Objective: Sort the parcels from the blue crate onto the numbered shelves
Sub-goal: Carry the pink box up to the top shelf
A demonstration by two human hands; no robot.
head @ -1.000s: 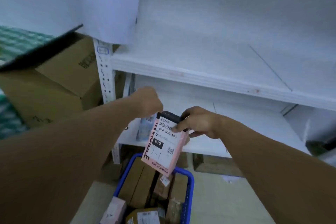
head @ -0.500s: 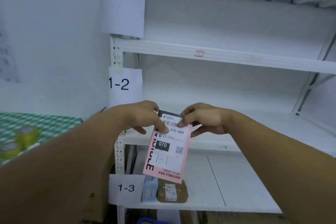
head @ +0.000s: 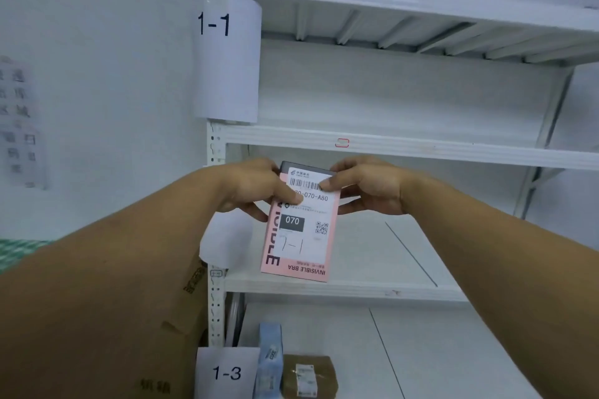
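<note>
Head camera: holding a pink parcel up in both hands before the white shelving, level with the opening under the board that bears a small red mark. Held upright, tilted a little, shipping label toward the camera: barcode at the top, "070" on a black patch, a QR code, a handwritten scrawl ending in "-1", and "INVISIBLE BRA" printed upside down along the lower edge. Gripped only near the top corners, lower edge over the front rim of the middle shelf; touching it or not, cannot tell.

Reaching in from the lower left with the left hand, forearm stretched long, thumb laid flat across the label, other fingers curled behind the left edge: pinching the parcel. Mirrored from the right by the right hand, thumb tip on the barcode, fingers tucked behind the right edge, likewise pinching.

Above, curled round the upright post, a paper sign "1-1"; at the bottom, a sign "1-3". Just beside that one, on the lowest shelf in view, a pale blue parcel standing on edge against a brown parcel with a white label. Behind the left forearm, a cardboard box. Far left on the wall, a blurred sheet of characters; below it, green checked cloth
</note>
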